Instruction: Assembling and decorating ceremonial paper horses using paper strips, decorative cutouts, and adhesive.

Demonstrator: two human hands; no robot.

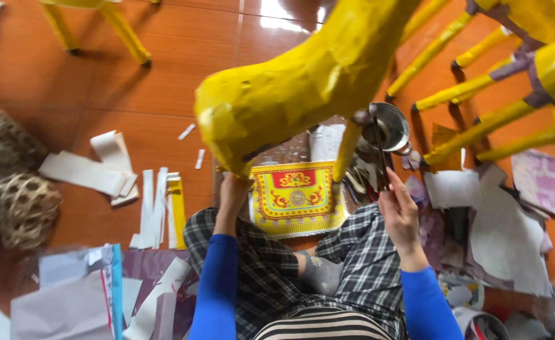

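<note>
two hands: both up at centre frame
left hand [235, 189]: gripping yellow paper animal [302, 82] underneath
right hand [398, 211]: closed on thin brush [378, 148] by metal cup [392, 126]

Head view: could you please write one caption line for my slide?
Seated person's left hand steadies a yellow paper animal figure; right hand holds a thin stick near a metal cup.

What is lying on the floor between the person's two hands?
In the head view, a yellow and red printed sheet lies between the left hand and the right hand, under the yellow paper animal.

I sit on a reddish-brown tiled floor [164, 82] strewn with white paper strips [151, 208], a yellow-and-red printed sheet [296, 198] and a metal bowl [392, 126].
</note>
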